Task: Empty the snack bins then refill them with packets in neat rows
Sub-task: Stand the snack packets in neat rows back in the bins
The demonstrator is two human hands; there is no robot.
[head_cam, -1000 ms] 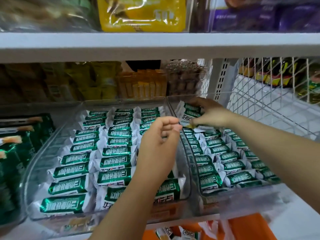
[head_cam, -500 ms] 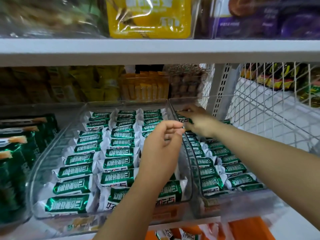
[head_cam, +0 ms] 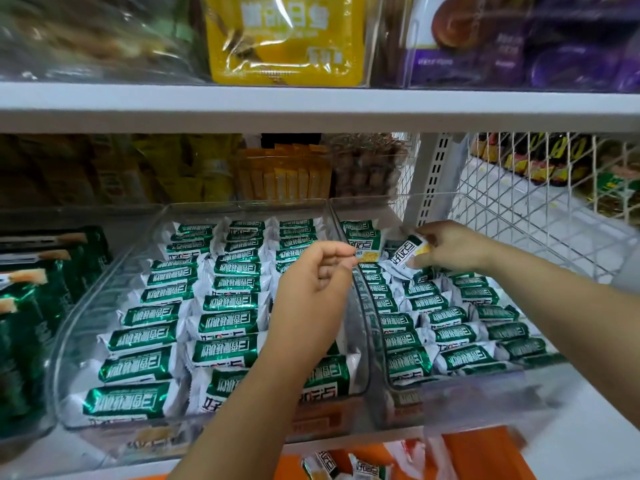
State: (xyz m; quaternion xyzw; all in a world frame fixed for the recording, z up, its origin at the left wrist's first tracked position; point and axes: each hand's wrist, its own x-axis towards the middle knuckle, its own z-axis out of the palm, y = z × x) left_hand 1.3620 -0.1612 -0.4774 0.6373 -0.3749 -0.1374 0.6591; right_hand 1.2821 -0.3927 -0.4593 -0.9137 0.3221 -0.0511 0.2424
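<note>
Pinching a green-and-white packet [head_cam: 408, 252] between thumb and fingers, the right hand [head_cam: 453, 249] is up at the back of the right bin [head_cam: 485, 393], and the packet sits tilted, just above the ones lying beneath it. The left hand [head_cam: 317, 282] hovers over the clear wall between the two bins, fingers curled in toward the thumb, and nothing shows inside that grip.

Below the right hand, the right bin's packets [head_cam: 460, 362] run front to back in three rows, each one overlapping the next. Just beside it, the left bin [head_cam: 90, 289] carries three rows of the same packets [head_cam: 152, 365], the left forearm crossing over the rightmost one.

Both bins sit side by side on a white shelf [head_cam: 588, 445]. Dark green packs [head_cam: 27, 289] stand to the left, and a white wire mesh panel [head_cam: 519, 216] rises on the right. On the shelf above, there is a yellow bag [head_cam: 284, 39] next to purple packs [head_cam: 561, 60]. Orange packaging [head_cam: 485, 455] peeks out underneath.
</note>
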